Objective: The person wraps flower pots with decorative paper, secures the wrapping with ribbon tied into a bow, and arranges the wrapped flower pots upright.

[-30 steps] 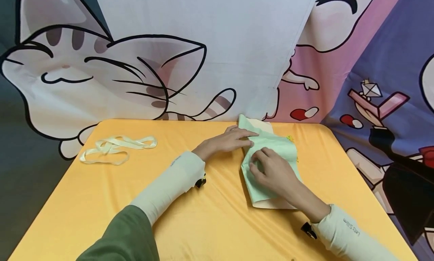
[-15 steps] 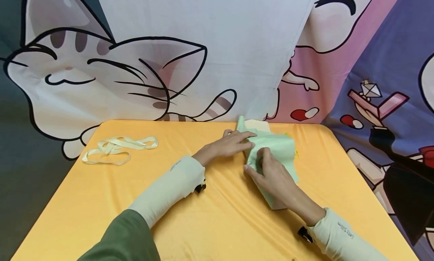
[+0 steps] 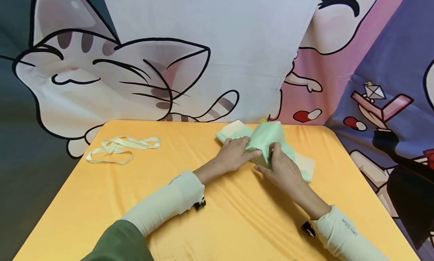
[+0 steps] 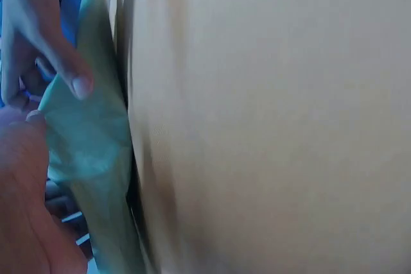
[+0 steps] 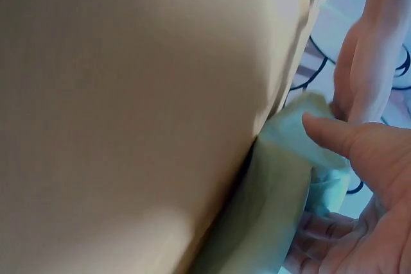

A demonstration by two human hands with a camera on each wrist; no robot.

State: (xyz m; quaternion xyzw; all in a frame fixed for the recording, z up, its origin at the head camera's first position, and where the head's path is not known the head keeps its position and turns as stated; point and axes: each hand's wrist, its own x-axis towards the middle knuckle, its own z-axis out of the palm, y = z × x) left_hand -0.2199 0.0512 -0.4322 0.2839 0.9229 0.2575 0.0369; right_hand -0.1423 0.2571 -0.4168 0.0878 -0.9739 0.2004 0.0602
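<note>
Now, mint-green cloth (image 3: 266,136): right of centre on yellow table (image 3: 203,234), toward far edge; humped in the mid., w/ cream layer (image 3: 306,166) peeking out at right end & far-left corner.
L hand (image 3: 234,155): near-left side of cloth; thumb in front, fingers tucked behind, mostly closed, apparently pinching an edge (firmness can't be told).
R hand (image 3: 286,174): near-right side; approx. half closed round cloth, thumb in front, fingers bent behind.
Ribbon (image 3: 112,146): pale, loosely looped, far left, well apart from both hands.
Handling: cloth looks limp, so prob. best to pinch both layers tog., turn it w/ both hands at the same pace, & smooth the hump outward; else the cream layer may slip or crease.
</note>
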